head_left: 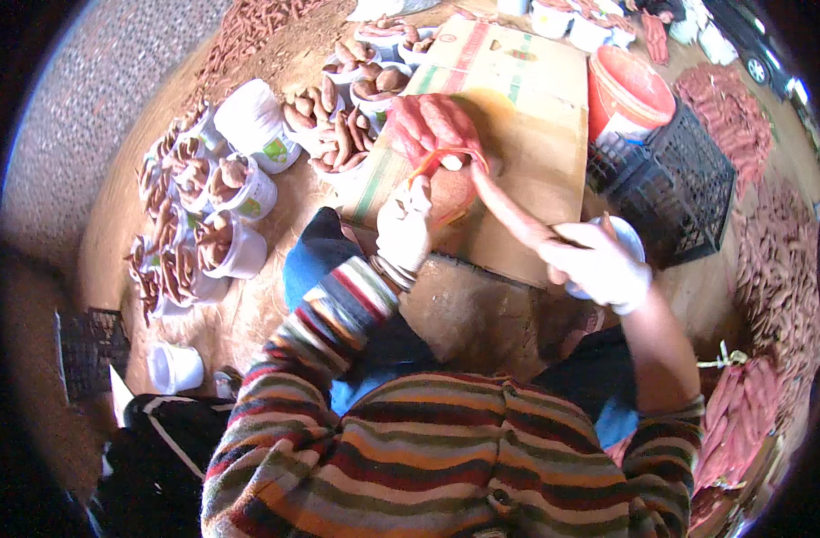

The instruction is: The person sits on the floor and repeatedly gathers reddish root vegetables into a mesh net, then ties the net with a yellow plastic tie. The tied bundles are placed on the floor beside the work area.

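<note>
The red mesh bag point(432, 124) is found on flattened cardboard point(546, 166), upper centre of the frame. Its edge is pinched by the left hand point(403, 221); its apparent neck point(512, 212) is gripped by the right hand point(603, 264). Even tension is advised, so the mesh is not torn.

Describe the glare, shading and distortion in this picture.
Head view: glare washes out detail on the left hand and right hand; head view: a darker patch, probably shadow, lies on the cardboard beside the red mesh bag; head view: the grey surface bends along its edge near the black rim.
</note>
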A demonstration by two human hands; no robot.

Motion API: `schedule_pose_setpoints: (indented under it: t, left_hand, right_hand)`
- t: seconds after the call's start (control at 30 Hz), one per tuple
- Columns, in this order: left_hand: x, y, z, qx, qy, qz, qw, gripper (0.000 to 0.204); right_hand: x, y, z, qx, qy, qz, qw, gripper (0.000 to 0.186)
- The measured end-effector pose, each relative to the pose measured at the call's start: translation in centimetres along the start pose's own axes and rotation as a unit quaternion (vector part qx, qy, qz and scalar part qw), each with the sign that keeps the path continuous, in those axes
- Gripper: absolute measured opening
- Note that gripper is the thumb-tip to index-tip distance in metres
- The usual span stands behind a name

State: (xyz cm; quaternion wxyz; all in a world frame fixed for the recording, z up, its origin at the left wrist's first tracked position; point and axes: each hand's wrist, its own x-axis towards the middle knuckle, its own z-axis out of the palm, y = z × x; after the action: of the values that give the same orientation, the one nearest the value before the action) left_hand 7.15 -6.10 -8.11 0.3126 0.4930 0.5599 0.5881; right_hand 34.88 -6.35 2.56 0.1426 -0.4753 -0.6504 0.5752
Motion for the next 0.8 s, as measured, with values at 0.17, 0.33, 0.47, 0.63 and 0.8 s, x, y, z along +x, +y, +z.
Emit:
schedule_pose_setpoints:
  t: [0.17, 0.33, 0.47, 0.63, 0.8]
  left_hand:
    - [-0.9, 0.1, 1.2, -0.069, 0.007, 0.004, 0.998, 0.032]
    - [-1.0, 0.5, 2.7, 0.043, -0.005, 0.066, 0.997, 0.027]
    - [-1.4, 0.1, 2.4, -0.001, -0.043, 0.038, 0.998, 0.021]
    - [-1.4, 0.4, 1.7, 0.087, -0.043, 0.080, 0.992, 0.022]
    - [-0.3, 0.5, 0.7, 0.127, -0.042, 0.115, 0.984, 0.026]
  right_hand:
    - [9.6, -1.9, 5.8, 0.027, -0.041, 0.047, 0.998, 0.021]
    - [19.3, 1.8, 9.1, 0.497, 0.025, 0.100, 0.862, 0.029]
    - [26.2, 6.0, 10.0, 0.587, -0.146, 0.055, 0.795, 0.017]
    - [31.4, 7.5, 13.4, 0.715, -0.265, 0.005, 0.647, 0.019]
    - [31.2, 6.5, 15.4, 0.782, -0.393, 0.007, 0.483, 0.024]
